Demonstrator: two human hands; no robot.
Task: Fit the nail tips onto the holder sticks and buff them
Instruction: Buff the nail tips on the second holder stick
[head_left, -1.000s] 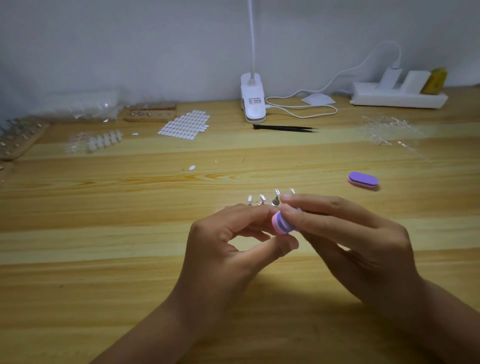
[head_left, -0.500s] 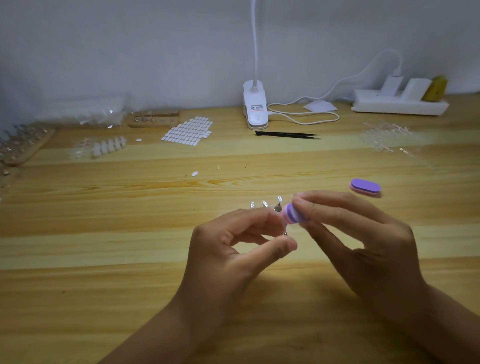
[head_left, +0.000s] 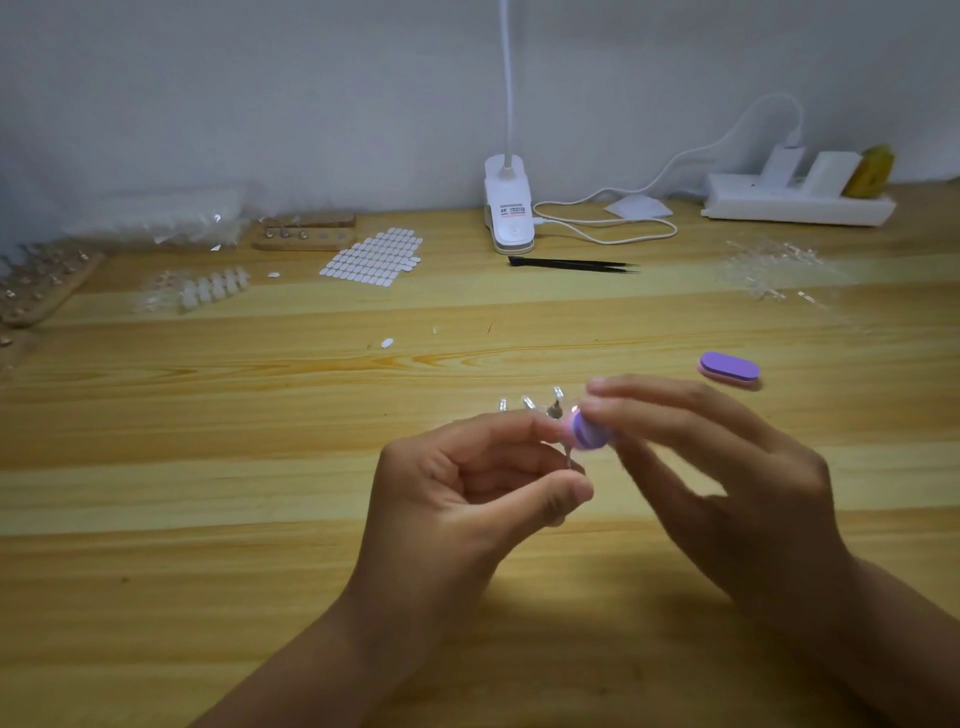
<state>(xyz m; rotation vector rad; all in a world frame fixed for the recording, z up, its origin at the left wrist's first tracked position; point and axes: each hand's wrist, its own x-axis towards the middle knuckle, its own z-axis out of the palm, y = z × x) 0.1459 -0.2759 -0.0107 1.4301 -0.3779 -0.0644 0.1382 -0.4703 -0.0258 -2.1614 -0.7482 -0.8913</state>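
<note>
My left hand (head_left: 467, 499) pinches a small bunch of holder sticks (head_left: 555, 409) above the wooden table; their clear nail tips fan out above my fingers. My right hand (head_left: 727, 478) grips a small purple-and-pink buffer block (head_left: 587, 431) between thumb and fingers and holds it against the rightmost stick's tip. The right hand is blurred by motion. A second purple buffer block (head_left: 729, 368) lies on the table to the right.
Sheet of adhesive tabs (head_left: 374, 257), black tweezers (head_left: 571, 264) and clip lamp base (head_left: 510, 208) at the back. Wooden stick stands (head_left: 304, 236) and loose nail tips (head_left: 208, 288) at back left; clear tips (head_left: 769, 265) and power strip (head_left: 795, 205) at back right.
My right hand has slid the buffer block up and to the right along the tip, then back slightly, in a rubbing stroke. My left hand has kept hold of the sticks.
</note>
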